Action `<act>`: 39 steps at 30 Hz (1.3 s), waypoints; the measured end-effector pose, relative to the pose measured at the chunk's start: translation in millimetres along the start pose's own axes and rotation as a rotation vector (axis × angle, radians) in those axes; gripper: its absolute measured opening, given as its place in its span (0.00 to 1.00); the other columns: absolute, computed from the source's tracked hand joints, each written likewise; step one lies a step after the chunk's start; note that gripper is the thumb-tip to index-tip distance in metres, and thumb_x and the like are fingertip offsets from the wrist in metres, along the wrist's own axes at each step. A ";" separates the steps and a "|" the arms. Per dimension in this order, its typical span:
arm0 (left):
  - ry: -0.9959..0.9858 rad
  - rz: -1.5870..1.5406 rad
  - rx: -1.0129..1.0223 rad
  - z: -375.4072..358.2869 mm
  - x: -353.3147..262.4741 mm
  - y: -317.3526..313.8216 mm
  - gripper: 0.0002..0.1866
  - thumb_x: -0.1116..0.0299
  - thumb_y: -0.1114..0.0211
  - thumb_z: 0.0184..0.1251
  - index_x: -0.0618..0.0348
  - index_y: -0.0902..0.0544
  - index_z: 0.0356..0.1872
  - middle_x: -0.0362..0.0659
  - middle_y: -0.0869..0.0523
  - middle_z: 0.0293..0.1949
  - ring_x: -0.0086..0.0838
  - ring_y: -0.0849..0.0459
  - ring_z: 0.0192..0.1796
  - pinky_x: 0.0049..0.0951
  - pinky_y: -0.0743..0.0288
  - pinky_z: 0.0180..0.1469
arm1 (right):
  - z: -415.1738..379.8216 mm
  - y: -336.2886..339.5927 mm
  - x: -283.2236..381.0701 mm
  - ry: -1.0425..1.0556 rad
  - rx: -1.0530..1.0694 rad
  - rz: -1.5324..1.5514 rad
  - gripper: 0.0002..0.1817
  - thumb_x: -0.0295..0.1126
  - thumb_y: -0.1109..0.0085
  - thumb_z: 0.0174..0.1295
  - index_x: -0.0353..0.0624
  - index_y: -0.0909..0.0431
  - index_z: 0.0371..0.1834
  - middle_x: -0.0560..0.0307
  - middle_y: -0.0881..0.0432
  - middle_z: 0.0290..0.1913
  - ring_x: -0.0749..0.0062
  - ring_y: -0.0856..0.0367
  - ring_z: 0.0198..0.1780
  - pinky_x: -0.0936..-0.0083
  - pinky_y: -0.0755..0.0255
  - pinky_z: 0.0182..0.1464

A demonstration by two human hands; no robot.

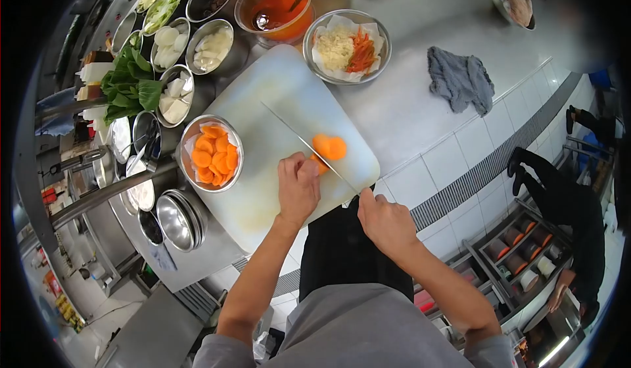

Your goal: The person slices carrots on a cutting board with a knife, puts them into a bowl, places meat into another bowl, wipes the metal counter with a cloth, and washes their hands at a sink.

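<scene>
A knife [292, 129] lies across the cutting board [263, 98], its handle in my closed right hand [381, 218] at the board's near right edge. Orange carrot slices [330, 146] rest on the board on the blade's right side, and more carrot [319, 164] is partly hidden by the blade and fingers. My left hand [299, 185] is curled with its fingertips against this carrot, left of the knife. A metal bowl of carrot slices [215, 157] stands at the board's left edge.
Beyond the board is a bowl of shredded food [342, 46], with a container of orange liquid [276, 10] beside it. A grey cloth [460, 79] lies right. Stacked bowls [177, 220] and leafy greens [129, 85] are left. Another person [578, 217] is at the far right.
</scene>
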State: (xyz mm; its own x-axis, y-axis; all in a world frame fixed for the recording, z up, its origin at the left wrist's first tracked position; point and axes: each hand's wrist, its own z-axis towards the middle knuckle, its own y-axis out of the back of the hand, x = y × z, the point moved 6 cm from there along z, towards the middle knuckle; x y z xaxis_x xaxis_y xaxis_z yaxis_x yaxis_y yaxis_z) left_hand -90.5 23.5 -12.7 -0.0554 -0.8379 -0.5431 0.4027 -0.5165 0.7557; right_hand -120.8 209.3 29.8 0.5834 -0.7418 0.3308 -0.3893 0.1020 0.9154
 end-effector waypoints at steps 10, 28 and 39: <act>0.008 -0.008 -0.013 -0.1 4.2 -3.1 0.24 0.85 0.31 0.58 0.55 0.26 0.54 0.51 0.24 0.51 0.48 0.25 0.47 0.46 0.29 0.50 | -80.1 65.3 -10.7 -0.050 0.184 0.024 0.11 0.33 0.41 0.73 0.46 0.33 0.36 0.55 0.21 0.24 0.63 0.18 0.16 0.67 0.23 0.17; 0.007 -0.025 -0.024 3.7 0.1 -0.4 0.19 0.82 0.32 0.65 0.54 0.26 0.53 0.50 0.24 0.49 0.46 0.26 0.46 0.45 0.28 0.47 | 13.6 -3.1 -2.4 0.016 0.007 0.003 0.08 0.31 0.42 0.71 0.44 0.30 0.38 0.53 0.21 0.21 0.58 0.16 0.18 0.64 0.21 0.20; 0.003 -0.075 0.018 -2.4 6.1 -0.2 0.24 0.86 0.33 0.57 0.53 0.24 0.53 0.50 0.25 0.50 0.47 0.27 0.48 0.44 0.29 0.49 | -58.7 60.4 -4.6 -0.024 0.129 0.031 0.09 0.31 0.40 0.70 0.43 0.31 0.39 0.54 0.21 0.24 0.61 0.16 0.18 0.67 0.23 0.18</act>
State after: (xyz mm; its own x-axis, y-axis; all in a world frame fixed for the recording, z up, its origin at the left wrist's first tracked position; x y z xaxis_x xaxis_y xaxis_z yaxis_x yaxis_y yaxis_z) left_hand -88.8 18.9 -17.0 -0.0820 -0.7965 -0.5991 0.3812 -0.5805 0.7195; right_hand -105.2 257.8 97.0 0.5531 -0.7555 0.3512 -0.4962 0.0399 0.8673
